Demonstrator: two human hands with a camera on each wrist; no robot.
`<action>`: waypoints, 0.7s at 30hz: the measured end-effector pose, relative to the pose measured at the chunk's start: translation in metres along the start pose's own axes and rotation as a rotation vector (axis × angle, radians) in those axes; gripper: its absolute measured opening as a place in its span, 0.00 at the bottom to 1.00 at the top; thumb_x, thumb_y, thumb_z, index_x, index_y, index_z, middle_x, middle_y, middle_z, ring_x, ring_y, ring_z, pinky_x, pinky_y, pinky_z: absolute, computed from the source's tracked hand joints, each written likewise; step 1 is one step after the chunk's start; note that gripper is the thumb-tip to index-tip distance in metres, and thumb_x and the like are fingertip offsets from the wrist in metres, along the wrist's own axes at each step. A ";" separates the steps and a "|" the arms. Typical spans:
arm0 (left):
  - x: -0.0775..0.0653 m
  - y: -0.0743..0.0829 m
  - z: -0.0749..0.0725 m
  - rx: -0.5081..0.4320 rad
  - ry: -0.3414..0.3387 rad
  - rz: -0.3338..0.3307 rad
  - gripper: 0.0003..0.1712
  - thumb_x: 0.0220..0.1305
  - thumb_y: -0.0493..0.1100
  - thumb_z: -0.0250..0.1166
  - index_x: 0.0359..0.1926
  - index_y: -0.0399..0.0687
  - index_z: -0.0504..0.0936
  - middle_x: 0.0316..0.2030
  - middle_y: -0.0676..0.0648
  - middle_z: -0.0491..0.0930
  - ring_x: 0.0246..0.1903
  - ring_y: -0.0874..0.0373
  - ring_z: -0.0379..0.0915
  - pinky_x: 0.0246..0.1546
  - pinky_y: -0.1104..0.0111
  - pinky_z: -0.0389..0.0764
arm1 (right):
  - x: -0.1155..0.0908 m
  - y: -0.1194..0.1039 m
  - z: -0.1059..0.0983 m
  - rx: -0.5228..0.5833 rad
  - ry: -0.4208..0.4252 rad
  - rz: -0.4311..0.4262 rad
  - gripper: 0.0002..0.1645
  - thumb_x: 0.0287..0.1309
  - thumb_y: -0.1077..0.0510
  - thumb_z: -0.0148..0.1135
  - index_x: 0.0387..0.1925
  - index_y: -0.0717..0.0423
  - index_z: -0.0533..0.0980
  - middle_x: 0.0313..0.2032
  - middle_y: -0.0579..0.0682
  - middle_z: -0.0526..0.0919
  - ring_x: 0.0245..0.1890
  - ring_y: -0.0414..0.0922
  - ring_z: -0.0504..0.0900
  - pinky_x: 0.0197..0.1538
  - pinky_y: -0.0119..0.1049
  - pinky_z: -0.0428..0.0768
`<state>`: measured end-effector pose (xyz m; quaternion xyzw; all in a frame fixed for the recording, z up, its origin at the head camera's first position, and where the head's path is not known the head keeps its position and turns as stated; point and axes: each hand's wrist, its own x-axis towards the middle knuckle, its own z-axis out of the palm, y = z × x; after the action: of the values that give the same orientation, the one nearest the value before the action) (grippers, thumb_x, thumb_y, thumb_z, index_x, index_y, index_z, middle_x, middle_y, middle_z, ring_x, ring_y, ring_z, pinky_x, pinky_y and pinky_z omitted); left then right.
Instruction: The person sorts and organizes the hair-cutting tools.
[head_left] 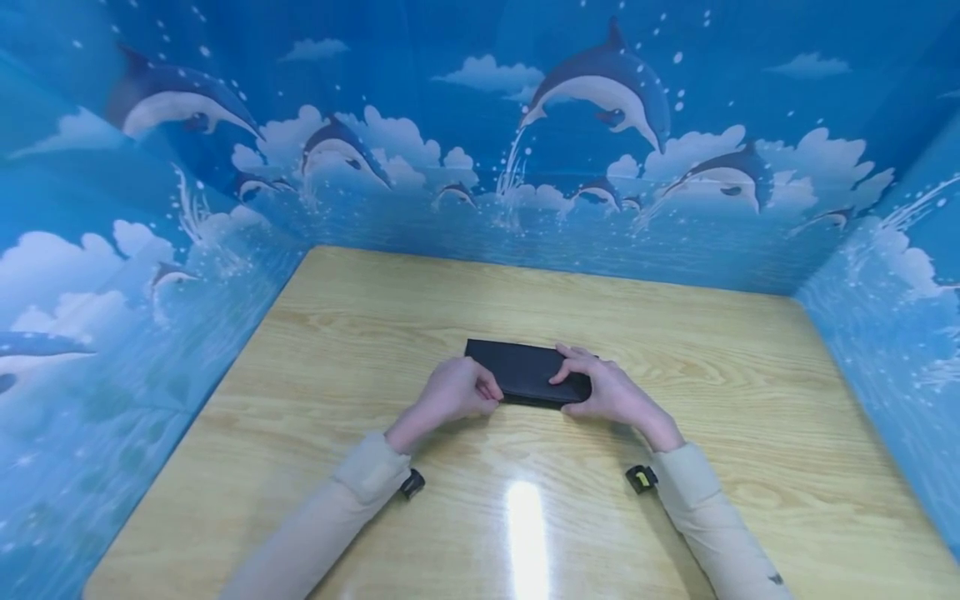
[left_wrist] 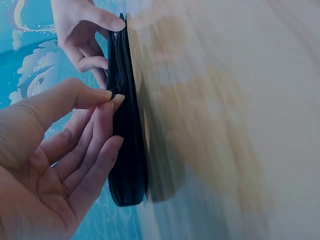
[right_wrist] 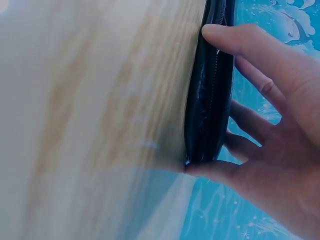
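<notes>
A flat, long black zippered pouch lies on the table, its zip running along the edge nearest me. With thumb and forefinger, my left hand pinches a small part at the zip line, probably the zip pull, which the fingertips hide. The other left fingers rest against the pouch's side. My right hand grips the pouch's right end, thumb on the near edge and fingers over the top and far side. In the left wrist view the zip edge looks slightly parted between the hands.
The pouch sits on a wood-grain table. Blue dolphin-print sheets rise along the back and both sides. Dark wrist devices show at both cuffs. A bright glare streak falls on the near tabletop.
</notes>
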<state>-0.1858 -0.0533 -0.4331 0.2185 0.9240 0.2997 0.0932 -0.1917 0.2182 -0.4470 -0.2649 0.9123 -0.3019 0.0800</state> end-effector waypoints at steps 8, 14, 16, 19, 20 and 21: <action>0.008 0.009 0.009 0.007 0.016 -0.002 0.08 0.42 0.39 0.70 0.27 0.56 0.87 0.24 0.58 0.85 0.20 0.76 0.72 0.31 0.73 0.79 | -0.002 0.003 -0.005 0.028 -0.062 -0.043 0.27 0.39 0.61 0.73 0.45 0.42 0.77 0.72 0.55 0.51 0.69 0.57 0.45 0.62 0.69 0.56; 0.013 0.017 0.015 0.018 0.042 0.008 0.07 0.42 0.40 0.70 0.26 0.57 0.88 0.24 0.58 0.86 0.21 0.77 0.72 0.34 0.72 0.79 | -0.004 0.005 -0.007 0.044 -0.079 -0.032 0.28 0.41 0.62 0.72 0.47 0.41 0.77 0.72 0.53 0.50 0.70 0.54 0.43 0.63 0.69 0.55; 0.014 0.019 0.017 0.019 0.041 0.009 0.07 0.42 0.40 0.70 0.26 0.58 0.88 0.24 0.59 0.86 0.21 0.77 0.72 0.35 0.72 0.79 | -0.004 0.005 -0.007 0.044 -0.076 -0.037 0.28 0.41 0.62 0.72 0.47 0.41 0.76 0.72 0.53 0.50 0.70 0.55 0.43 0.63 0.69 0.54; 0.017 0.023 0.020 0.025 0.036 0.010 0.06 0.43 0.41 0.70 0.26 0.58 0.87 0.24 0.59 0.86 0.20 0.77 0.72 0.35 0.72 0.79 | -0.004 0.005 -0.006 0.049 -0.071 -0.045 0.28 0.41 0.62 0.72 0.47 0.41 0.76 0.72 0.53 0.50 0.70 0.55 0.43 0.63 0.69 0.54; 0.018 0.024 0.021 0.025 0.033 0.010 0.06 0.43 0.41 0.70 0.26 0.58 0.87 0.24 0.59 0.86 0.20 0.77 0.72 0.35 0.72 0.79 | -0.004 0.006 -0.006 0.051 -0.071 -0.050 0.28 0.41 0.62 0.72 0.47 0.41 0.76 0.72 0.54 0.50 0.69 0.56 0.43 0.63 0.69 0.54; 0.018 0.026 0.022 0.024 0.030 0.009 0.06 0.43 0.41 0.70 0.26 0.58 0.87 0.24 0.59 0.86 0.20 0.77 0.72 0.36 0.72 0.79 | -0.004 0.006 -0.006 0.052 -0.071 -0.055 0.28 0.41 0.63 0.72 0.47 0.42 0.76 0.72 0.54 0.49 0.69 0.56 0.43 0.63 0.69 0.54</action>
<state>-0.1865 -0.0153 -0.4361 0.2194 0.9278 0.2922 0.0753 -0.1929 0.2268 -0.4457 -0.2984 0.8930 -0.3182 0.1106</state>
